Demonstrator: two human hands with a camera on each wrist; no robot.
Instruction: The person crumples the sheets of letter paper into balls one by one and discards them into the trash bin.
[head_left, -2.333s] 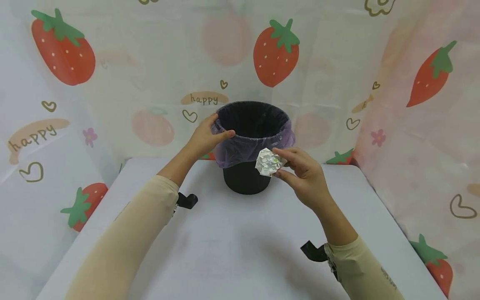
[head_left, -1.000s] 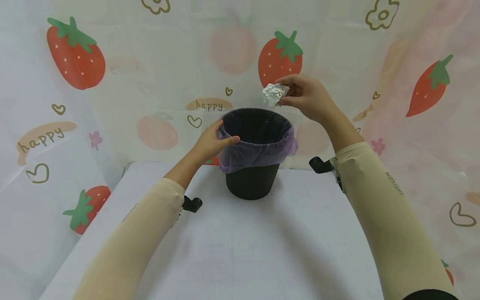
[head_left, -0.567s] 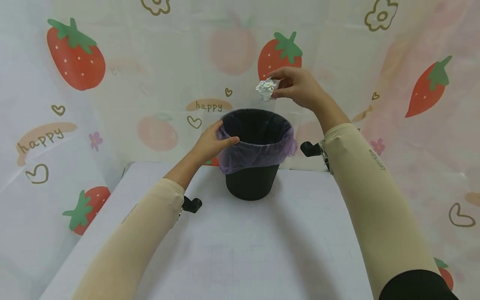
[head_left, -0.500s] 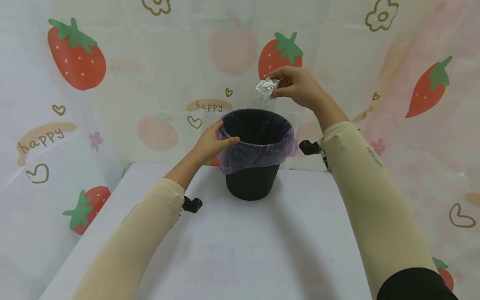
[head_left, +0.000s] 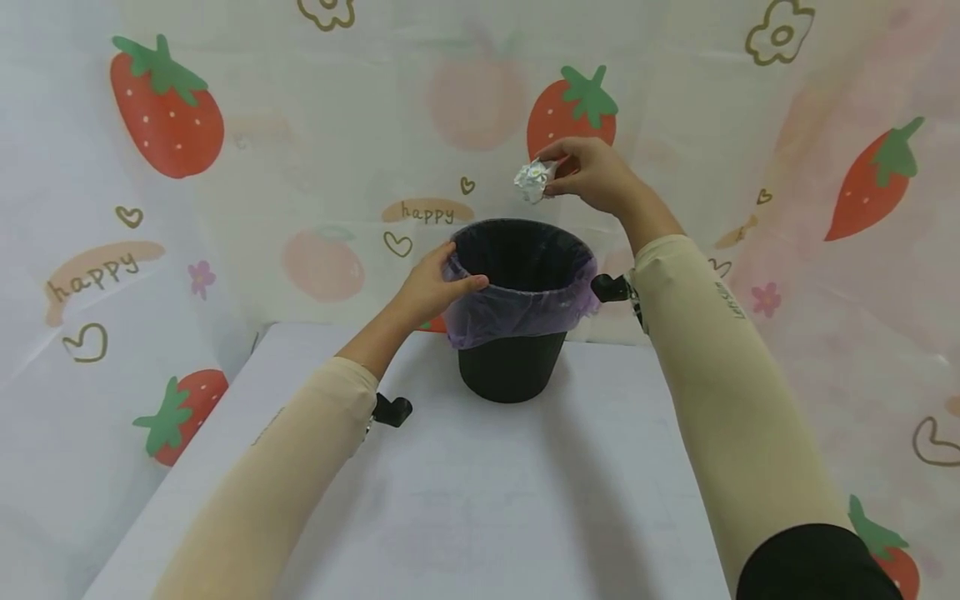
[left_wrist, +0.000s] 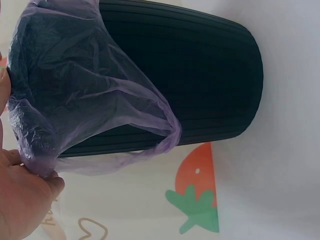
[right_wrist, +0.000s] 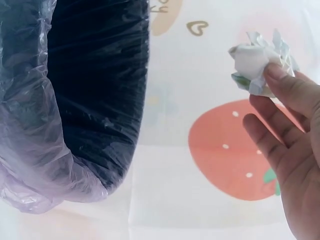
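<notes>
A black trash bin (head_left: 512, 371) stands upright on the white table, lined with a translucent purple bag (head_left: 517, 315) folded over its rim. My left hand (head_left: 435, 287) grips the rim at its left side, thumb in front; the left wrist view shows that hand (left_wrist: 25, 205) on the bunched bag edge. Above the bin's opening, my right hand (head_left: 592, 177) pinches a crumpled ball of whitish, shiny paper (head_left: 533, 181) between thumb and fingers. In the right wrist view, the paper ball (right_wrist: 257, 65) sits at the fingertips, apart from the bin. The bin's bottom inside is hidden.
The white table (head_left: 465, 500) reaches back to a cloth backdrop (head_left: 360, 108) printed with strawberries, hearts and the word "happy". Black wrist mounts (head_left: 393, 410) jut from both beige sleeves (head_left: 262, 475).
My right hand has risen with the paper ball from in front of the bin to above its opening, then shifted slightly left. My left hand stays on the rim.
</notes>
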